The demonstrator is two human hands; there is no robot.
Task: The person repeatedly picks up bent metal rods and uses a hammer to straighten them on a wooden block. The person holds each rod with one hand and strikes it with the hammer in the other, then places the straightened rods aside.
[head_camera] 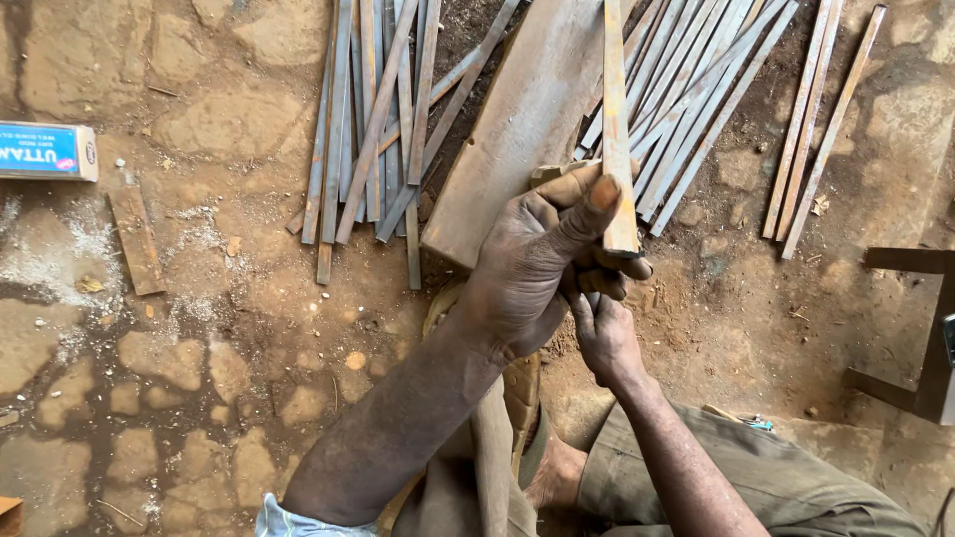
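1 flat rectangular blue-and-white box (47, 151) lies on the ground, far left

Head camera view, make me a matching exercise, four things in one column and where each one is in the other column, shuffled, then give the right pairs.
Things:
1. blue box
2. wide plank
3. wooden strip
4. small flat wood piece

Places:
A. gripped in the left hand, thumb pressed along it
B. on the ground just below the box, beside pale dust
C. at the left edge of the picture, on the ground
D. lying on the ground between two heaps of thin strips

Pairs: 1-C, 2-D, 3-A, 4-B

The right hand sits below the left, near the strip's lower end.
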